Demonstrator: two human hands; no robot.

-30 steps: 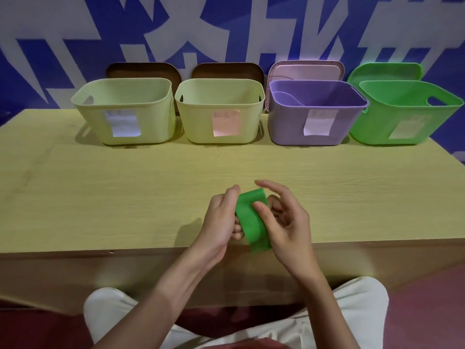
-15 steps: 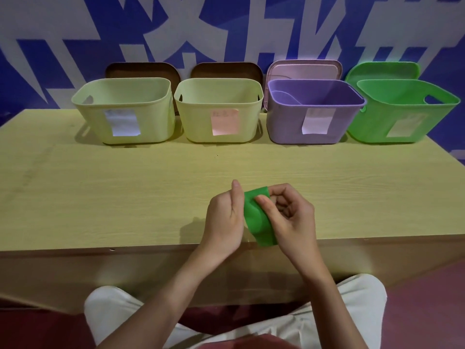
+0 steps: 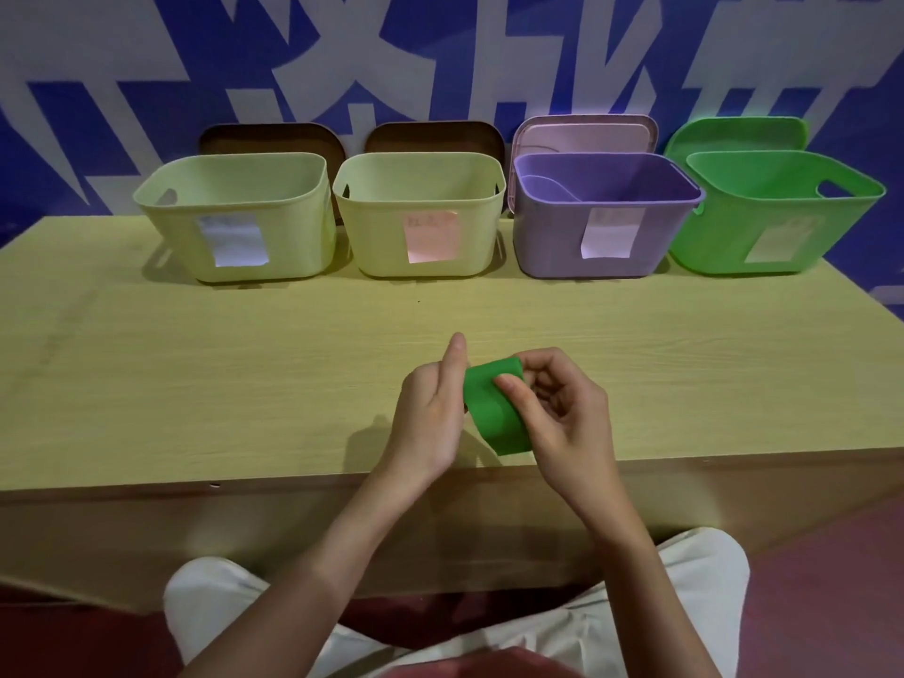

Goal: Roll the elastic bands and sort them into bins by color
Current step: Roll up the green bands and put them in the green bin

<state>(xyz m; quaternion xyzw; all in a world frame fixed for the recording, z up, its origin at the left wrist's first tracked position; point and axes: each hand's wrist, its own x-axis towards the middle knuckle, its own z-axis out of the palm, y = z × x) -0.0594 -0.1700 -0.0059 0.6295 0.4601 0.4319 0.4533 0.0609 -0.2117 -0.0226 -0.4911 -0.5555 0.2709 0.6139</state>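
Note:
A wide green elastic band (image 3: 491, 411) is held between both hands just above the near edge of the wooden table (image 3: 244, 374). My left hand (image 3: 433, 413) grips its left side, with the thumb raised. My right hand (image 3: 557, 413) pinches the band's top with thumb and curled fingers; the band's loose end hangs down towards the table edge. Along the back of the table stands a row of bins: two pale yellow bins (image 3: 235, 188) (image 3: 420, 183), a purple bin (image 3: 606, 188) and a green bin (image 3: 778, 188), each with a paper label.
Lids lean against the blue and white wall behind the bins: two brown lids (image 3: 274, 137) (image 3: 433, 134), a pink lid (image 3: 584, 134) and a green lid (image 3: 734, 134). Something pale curves inside the purple bin. My knees in light trousers (image 3: 704, 570) lie below the table edge.
Both hands have shifted slightly forward with the band. My right fingers have curled over its top and my left thumb has lifted straight up; the band looks shorter and more bunched.

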